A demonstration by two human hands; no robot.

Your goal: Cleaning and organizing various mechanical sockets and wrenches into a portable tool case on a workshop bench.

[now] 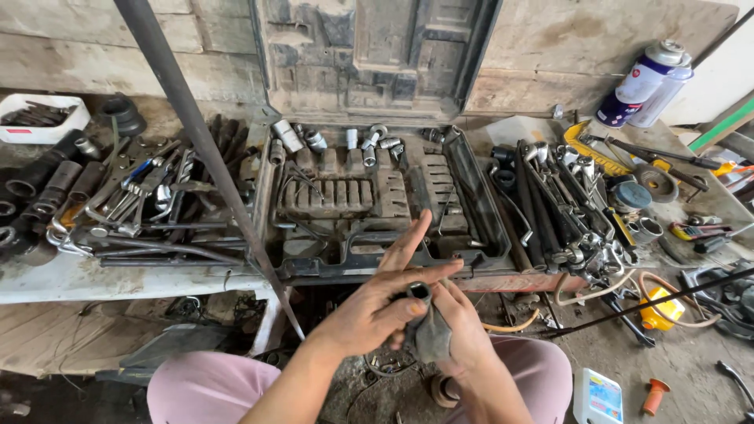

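A small dark socket (419,292) is pinched in the left hand (375,308) and wrapped with a grimy rag (431,336) gripped by the right hand (463,330), its wiping seemingly midway, while the open tool case (471,196) sits mostly unfilled.

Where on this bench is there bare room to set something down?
A bare white strip of bench top lies along the front edge, below the wrench pile. A paler patch sits behind the open tool case. Crowded elsewhere: sockets at far left, tools heaped on the right.
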